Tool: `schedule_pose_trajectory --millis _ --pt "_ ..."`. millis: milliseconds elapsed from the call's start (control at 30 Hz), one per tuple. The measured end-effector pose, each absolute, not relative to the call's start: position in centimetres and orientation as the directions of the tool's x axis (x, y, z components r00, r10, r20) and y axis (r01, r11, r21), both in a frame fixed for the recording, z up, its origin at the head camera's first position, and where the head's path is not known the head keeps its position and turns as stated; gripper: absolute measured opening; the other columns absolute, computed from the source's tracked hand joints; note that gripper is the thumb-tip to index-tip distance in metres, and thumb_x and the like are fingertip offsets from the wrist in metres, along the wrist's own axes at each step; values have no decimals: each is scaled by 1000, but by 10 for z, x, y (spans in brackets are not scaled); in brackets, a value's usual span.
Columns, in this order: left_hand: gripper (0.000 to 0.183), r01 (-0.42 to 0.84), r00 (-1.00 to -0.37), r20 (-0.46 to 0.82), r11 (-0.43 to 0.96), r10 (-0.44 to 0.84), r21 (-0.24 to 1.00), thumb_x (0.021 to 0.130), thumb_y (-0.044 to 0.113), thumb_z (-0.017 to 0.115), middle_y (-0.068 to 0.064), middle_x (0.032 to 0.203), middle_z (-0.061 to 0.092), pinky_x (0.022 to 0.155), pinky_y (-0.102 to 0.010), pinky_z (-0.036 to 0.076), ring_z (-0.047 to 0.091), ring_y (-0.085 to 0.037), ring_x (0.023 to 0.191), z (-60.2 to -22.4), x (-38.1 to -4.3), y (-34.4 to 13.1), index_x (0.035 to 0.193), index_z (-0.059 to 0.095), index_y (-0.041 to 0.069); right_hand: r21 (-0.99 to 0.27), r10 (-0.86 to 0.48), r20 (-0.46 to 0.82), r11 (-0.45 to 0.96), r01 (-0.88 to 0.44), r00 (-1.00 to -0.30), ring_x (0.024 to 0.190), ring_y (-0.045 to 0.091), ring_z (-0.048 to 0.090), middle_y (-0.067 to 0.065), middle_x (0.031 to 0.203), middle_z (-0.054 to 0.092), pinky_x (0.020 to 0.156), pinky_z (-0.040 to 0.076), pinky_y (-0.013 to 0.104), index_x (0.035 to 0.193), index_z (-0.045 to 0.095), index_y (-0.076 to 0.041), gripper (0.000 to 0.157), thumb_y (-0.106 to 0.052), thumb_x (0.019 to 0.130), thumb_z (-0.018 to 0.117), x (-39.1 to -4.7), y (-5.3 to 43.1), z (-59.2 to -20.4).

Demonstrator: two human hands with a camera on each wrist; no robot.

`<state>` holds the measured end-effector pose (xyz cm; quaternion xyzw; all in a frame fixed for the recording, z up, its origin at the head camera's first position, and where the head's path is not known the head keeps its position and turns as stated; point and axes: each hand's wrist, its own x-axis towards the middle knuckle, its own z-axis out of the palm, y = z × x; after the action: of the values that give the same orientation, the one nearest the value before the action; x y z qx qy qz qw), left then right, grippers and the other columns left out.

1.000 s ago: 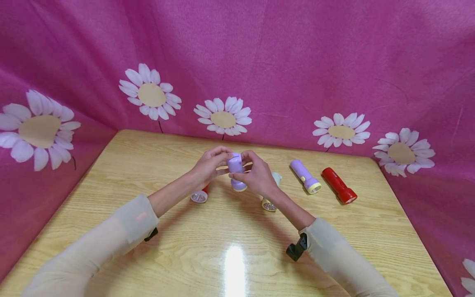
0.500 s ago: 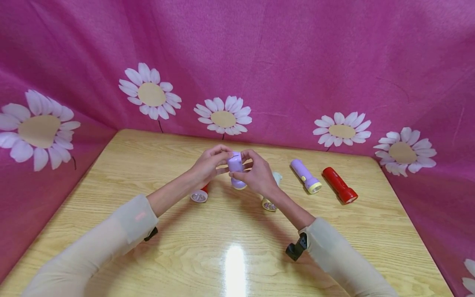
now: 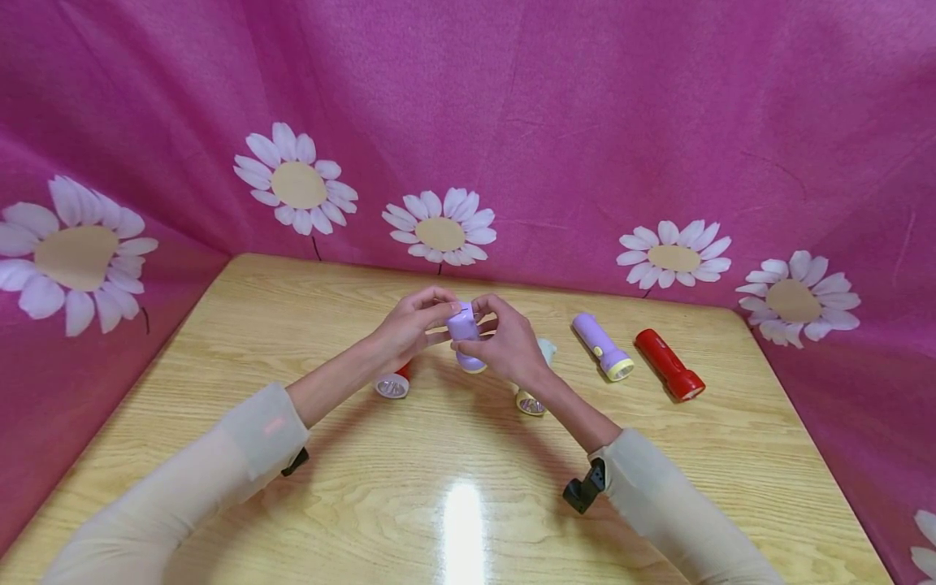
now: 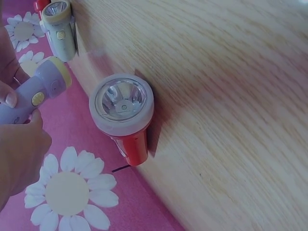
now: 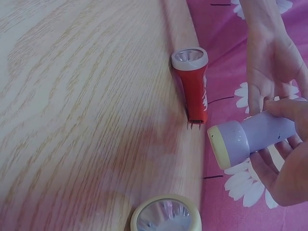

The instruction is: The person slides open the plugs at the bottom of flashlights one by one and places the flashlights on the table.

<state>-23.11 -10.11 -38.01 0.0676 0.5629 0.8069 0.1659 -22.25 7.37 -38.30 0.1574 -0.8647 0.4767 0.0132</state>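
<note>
A purple flashlight [image 3: 462,327] with a pale yellow lamp rim is held above the table between both hands, its lamp end tilted down. My left hand [image 3: 409,329] pinches the tail end, thumb near the dark slot there. Curled round the body from the other side, my right hand [image 3: 508,345] holds it with thumb and fingers. The left wrist view shows a yellow button [image 4: 38,99] on its side. Below the left hand lies a red flashlight [image 4: 132,147] with a white lamp rim. Partly behind the right wrist is a pale green flashlight [image 3: 545,351] with a cream rim.
To the right on the wooden table [image 3: 366,487] lie another purple flashlight [image 3: 601,348] and an all-red flashlight [image 3: 669,366]. A pink cloth [image 3: 556,122] with daisies stands round the back and sides. Small prongs [image 5: 194,126] stick out of the white-rimmed red flashlight's tail.
Both hands keep their hold in nearly the same place. The held purple flashlight has only shifted slightly between the fingers; the other flashlights lie as before.
</note>
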Motion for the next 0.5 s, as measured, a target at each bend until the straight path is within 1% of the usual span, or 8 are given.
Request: schedule_pose_trajectory --millis 233,500 --pt "7 -177 -935 -69 -291 347 940 90 12 59 -7 100 53 92 -44 44 53 -20 96 -380 -230 -102 96 56 10 -818 -256 180 498 -289 -950 84 19 62 0 100 57 63 53 31 100 55 -16 46 -18 65 84 -222 73 -383" --pt "8 -197 -932 -81 -307 353 931 89 11 61 -7 101 53 91 -43 46 53 -20 94 -381 -233 -101 95 56 10 -809 -256 189 506 -298 -948 83 18 62 -1 100 58 63 53 31 101 55 -16 47 -19 65 84 -222 73 -383"
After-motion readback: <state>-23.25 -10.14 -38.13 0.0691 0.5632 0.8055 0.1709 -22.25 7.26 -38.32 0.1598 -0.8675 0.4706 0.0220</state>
